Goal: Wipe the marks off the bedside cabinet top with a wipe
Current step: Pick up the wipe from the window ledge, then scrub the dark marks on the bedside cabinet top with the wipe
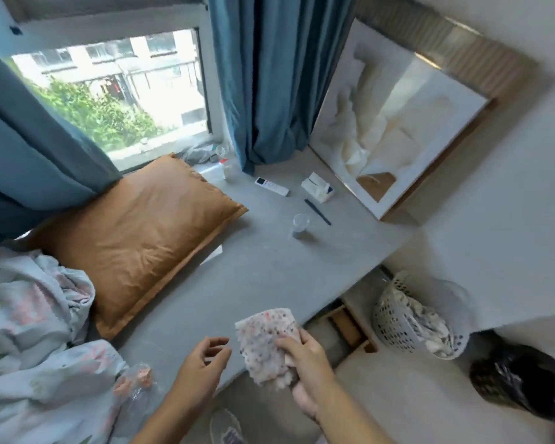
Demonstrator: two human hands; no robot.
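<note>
Wipe (pixel 266 342) in your right hand (pixel 302 357), held above the near edge of the grey top (pixel 269 267).
Your right fingers pinch its right side; your left hand (pixel 202 363) hovers just beside it, fingers loosely spread. Cup (pixel 300 225) and remote (pixel 271 186) stand farther back.

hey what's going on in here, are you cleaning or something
A person stands at the grey cabinet top beside the bed, holding a speckled wipe in the right hand just above its near edge. The left hand is open and empty next to it. Wiping has not visibly started. A clear cup, a remote, a tissue pack and an orange pillow sit on the top.
</note>
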